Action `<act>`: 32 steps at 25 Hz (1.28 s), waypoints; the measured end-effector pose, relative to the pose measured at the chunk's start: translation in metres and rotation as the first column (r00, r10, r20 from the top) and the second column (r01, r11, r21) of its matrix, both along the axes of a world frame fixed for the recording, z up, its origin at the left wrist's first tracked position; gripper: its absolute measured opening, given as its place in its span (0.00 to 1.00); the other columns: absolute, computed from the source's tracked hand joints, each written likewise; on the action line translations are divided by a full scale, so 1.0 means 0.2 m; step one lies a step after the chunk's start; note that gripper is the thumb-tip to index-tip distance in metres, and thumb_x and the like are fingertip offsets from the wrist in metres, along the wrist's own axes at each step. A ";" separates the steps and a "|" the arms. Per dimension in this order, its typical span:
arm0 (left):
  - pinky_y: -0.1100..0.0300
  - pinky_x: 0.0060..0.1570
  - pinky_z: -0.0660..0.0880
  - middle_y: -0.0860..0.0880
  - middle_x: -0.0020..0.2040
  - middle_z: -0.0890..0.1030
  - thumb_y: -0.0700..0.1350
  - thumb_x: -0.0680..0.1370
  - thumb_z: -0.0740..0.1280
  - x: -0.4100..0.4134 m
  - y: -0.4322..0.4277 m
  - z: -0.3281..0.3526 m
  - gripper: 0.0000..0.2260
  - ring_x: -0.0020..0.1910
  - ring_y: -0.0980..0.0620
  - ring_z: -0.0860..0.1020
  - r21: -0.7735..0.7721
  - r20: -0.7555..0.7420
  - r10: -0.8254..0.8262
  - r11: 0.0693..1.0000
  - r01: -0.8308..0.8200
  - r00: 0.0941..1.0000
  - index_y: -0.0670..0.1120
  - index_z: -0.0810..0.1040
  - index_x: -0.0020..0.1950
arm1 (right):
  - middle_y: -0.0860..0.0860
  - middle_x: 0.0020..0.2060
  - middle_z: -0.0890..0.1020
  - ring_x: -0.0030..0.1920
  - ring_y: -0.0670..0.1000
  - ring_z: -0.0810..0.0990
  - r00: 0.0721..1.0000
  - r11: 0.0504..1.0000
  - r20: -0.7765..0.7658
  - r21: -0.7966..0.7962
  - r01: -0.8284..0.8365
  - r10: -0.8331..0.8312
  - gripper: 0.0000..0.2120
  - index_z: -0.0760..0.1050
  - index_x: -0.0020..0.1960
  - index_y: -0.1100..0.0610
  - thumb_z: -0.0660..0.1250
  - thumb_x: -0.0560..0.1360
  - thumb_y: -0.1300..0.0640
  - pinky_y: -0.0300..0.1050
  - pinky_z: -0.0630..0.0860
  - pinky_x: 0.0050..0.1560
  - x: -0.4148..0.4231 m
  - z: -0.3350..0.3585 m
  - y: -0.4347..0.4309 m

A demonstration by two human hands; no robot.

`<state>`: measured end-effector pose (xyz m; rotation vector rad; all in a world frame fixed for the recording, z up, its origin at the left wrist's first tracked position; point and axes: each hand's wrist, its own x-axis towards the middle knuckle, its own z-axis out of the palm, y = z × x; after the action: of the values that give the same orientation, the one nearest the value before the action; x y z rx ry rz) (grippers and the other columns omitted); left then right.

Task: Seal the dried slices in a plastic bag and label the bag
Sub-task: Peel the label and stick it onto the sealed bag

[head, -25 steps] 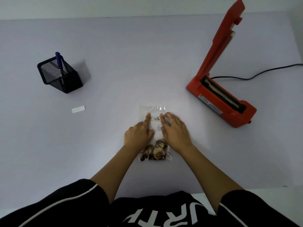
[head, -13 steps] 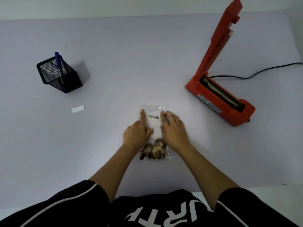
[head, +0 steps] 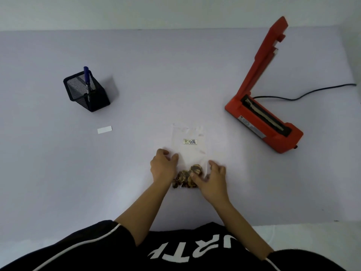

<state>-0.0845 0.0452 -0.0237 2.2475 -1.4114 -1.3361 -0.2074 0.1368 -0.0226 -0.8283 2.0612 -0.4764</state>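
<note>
The worktop (head: 136, 75) carries a red heat sealer (head: 261, 122) on the right with its arm raised, probably left open for easy reach. A mesh pen cup (head: 88, 94) stands far left. The plastic bag (head: 190, 153) lies flat at centre. The left hand (head: 163, 166) and right hand (head: 214, 178) grip its near sides with curled fingers and thumbs on the film, likely to lift it. The dried slices (head: 184, 178) bunch at that end, and the label (head: 190, 141) sits higher up.

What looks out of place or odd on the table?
Only a white strip lies loose on the table, near the pen holder, left of the bag. Nothing is spilled; the label sits roughly straight, and the slices are inside the bag.
</note>
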 end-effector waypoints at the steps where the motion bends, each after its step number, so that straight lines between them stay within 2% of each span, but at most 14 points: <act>1: 0.49 0.53 0.78 0.48 0.48 0.80 0.48 0.75 0.68 0.00 -0.01 -0.02 0.13 0.48 0.45 0.79 0.029 -0.030 0.055 0.998 -0.054 0.998 0.44 0.75 0.56 | 0.57 0.62 0.64 0.60 0.57 0.71 1.000 1.000 0.014 -0.007 0.023 -0.023 0.36 0.60 0.69 0.59 0.73 0.69 0.50 0.44 0.70 0.57 0.02 -0.01 -0.02; 4: 0.47 0.49 0.79 0.45 0.47 0.82 0.45 0.74 0.68 0.02 -0.09 -0.03 0.07 0.47 0.42 0.81 0.069 -0.066 0.165 0.985 -0.161 0.984 0.45 0.79 0.50 | 0.58 0.61 0.69 0.60 0.55 0.71 0.996 0.997 0.049 -0.027 0.070 -0.069 0.36 0.62 0.70 0.60 0.75 0.68 0.53 0.43 0.68 0.58 0.05 0.01 -0.12; 8: 0.47 0.47 0.81 0.42 0.46 0.83 0.43 0.74 0.68 0.03 -0.37 0.06 0.05 0.45 0.41 0.81 0.029 -0.154 0.262 0.965 -0.261 0.953 0.44 0.81 0.47 | 0.56 0.59 0.71 0.58 0.55 0.74 0.998 0.990 0.035 -0.124 0.063 -0.059 0.36 0.62 0.70 0.59 0.75 0.68 0.54 0.46 0.70 0.59 0.05 0.10 -0.40; 13: 0.49 0.44 0.82 0.45 0.41 0.80 0.40 0.75 0.68 -0.02 -0.87 0.27 0.03 0.32 0.50 0.78 -0.090 -0.282 0.287 0.942 -0.323 0.916 0.42 0.80 0.47 | 0.55 0.60 0.70 0.57 0.55 0.74 0.999 0.964 0.025 -0.264 0.045 -0.040 0.36 0.61 0.71 0.59 0.74 0.69 0.53 0.50 0.73 0.59 -0.01 0.22 -0.93; 17: 0.51 0.43 0.82 0.44 0.40 0.79 0.39 0.74 0.69 -0.08 -1.26 0.32 0.01 0.31 0.51 0.76 -0.098 -0.342 0.308 0.928 -0.359 0.888 0.42 0.79 0.45 | 0.56 0.61 0.70 0.58 0.55 0.74 1.000 0.949 0.004 -0.314 0.029 -0.029 0.36 0.60 0.71 0.59 0.73 0.70 0.53 0.50 0.73 0.60 -0.07 0.26 -1.32; 23: 0.50 0.43 0.81 0.41 0.45 0.79 0.38 0.74 0.70 -0.16 -1.63 0.18 0.02 0.33 0.48 0.77 -0.030 -0.326 0.341 0.929 -0.370 0.882 0.41 0.79 0.45 | 0.57 0.65 0.68 0.63 0.57 0.71 1.000 0.967 -0.026 -0.253 -0.012 0.006 0.37 0.59 0.72 0.60 0.73 0.70 0.52 0.54 0.71 0.63 -0.16 0.11 -1.71; 28: 0.46 0.45 0.81 0.42 0.41 0.80 0.39 0.74 0.69 -0.19 -1.81 0.05 0.01 0.32 0.44 0.78 -0.058 -0.255 0.305 0.942 -0.329 0.918 0.42 0.79 0.42 | 0.58 0.66 0.67 0.65 0.57 0.69 0.999 0.974 -0.038 -0.223 -0.043 0.035 0.37 0.58 0.72 0.61 0.72 0.71 0.51 0.51 0.69 0.65 -0.18 0.00 -1.88; 32: 0.46 0.47 0.81 0.42 0.41 0.81 0.40 0.74 0.69 -0.20 -1.89 -0.02 0.02 0.39 0.40 0.80 -0.081 -0.208 0.270 0.953 -0.292 0.940 0.43 0.80 0.41 | 0.59 0.67 0.66 0.66 0.57 0.68 0.999 0.977 -0.024 -0.207 -0.043 0.039 0.37 0.58 0.72 0.62 0.72 0.71 0.51 0.51 0.67 0.67 -0.19 -0.06 -1.96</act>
<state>-0.1236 -0.3319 -0.0280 2.0846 -1.0270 -1.3053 -0.2464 -0.2543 -0.0346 -1.0003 2.0317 -0.6711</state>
